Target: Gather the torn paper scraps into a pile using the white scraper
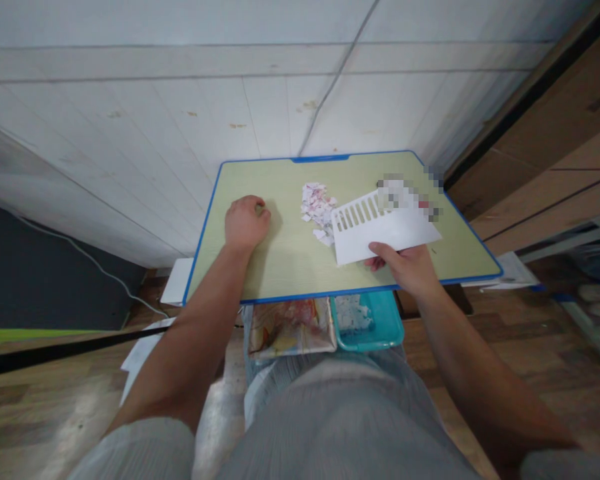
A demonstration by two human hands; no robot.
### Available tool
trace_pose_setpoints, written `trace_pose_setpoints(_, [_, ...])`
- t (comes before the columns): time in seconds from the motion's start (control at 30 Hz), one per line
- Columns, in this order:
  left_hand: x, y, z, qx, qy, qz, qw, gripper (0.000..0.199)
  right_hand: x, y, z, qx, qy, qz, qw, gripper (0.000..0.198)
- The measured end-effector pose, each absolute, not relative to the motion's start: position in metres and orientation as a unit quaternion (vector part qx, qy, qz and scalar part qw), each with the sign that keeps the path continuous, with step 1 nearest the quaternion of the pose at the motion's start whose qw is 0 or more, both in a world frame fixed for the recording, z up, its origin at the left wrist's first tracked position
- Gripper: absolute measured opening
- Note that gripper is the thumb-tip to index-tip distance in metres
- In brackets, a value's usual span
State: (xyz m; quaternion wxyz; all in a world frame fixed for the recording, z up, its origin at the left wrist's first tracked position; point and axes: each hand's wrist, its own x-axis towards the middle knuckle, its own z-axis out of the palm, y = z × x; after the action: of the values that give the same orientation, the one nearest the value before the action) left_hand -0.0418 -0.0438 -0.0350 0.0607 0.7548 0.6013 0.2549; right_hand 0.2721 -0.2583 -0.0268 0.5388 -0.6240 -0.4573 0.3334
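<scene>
My right hand [405, 265] grips the near edge of a white sheet with a row of slots [375, 237], thumb on top and fingers beneath. The sheet is stiff-looking and flat, its slots along the far side. Just left of it, partly touching or overlapped by it, lies a pile of small torn paper scraps [317, 205]. My left hand [247, 223] rests over the left part of the blue-edged table top [285, 267]. Its fingers are curled closed; what they hold, if anything, is hidden.
A pixelated patch covers items at the table's right. Below the front edge, over my lap, are a turquoise basket [393, 323] with whitish pieces in it and a patterned plastic package [295, 333]. A white panelled wall [180, 120] stands behind; cardboard boxes [545, 153] stand right.
</scene>
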Motion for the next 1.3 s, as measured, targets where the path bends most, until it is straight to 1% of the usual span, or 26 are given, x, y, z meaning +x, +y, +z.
trace_pose_setpoints(0.23, [-0.042, -0.044, -0.033, 0.751, 0.607, 0.250, 0.071, 0.027, 0.285, -0.275, -0.014, -0.622, -0.494, 0.367, 0.484, 0.051])
trace_pose_setpoints(0.5, [-0.041, -0.045, -0.033, 0.752, 0.606, 0.253, 0.063, 0.026, 0.271, -0.270, -0.016, -0.620, -0.458, 0.355, 0.529, 0.054])
trace_pose_setpoints(0.6, [-0.042, -0.044, -0.035, 0.752, 0.604, 0.256, 0.063, 0.027, 0.264, -0.266, -0.020, -0.618, -0.444, 0.356, 0.542, 0.051])
trace_pose_setpoints(0.77, [-0.042, -0.043, -0.036, 0.751, 0.603, 0.261, 0.066, 0.028, 0.265, -0.265, -0.026, -0.621, -0.451, 0.350, 0.537, 0.044])
trace_pose_setpoints(1.07, [-0.041, -0.046, -0.031, 0.751, 0.606, 0.251, 0.069, 0.029, 0.280, -0.273, -0.022, -0.630, -0.472, 0.351, 0.507, 0.050])
trace_pose_setpoints(1.3, [-0.042, -0.043, -0.035, 0.755, 0.601, 0.255, 0.058, 0.029, 0.287, -0.279, -0.018, -0.612, -0.486, 0.384, 0.491, 0.042])
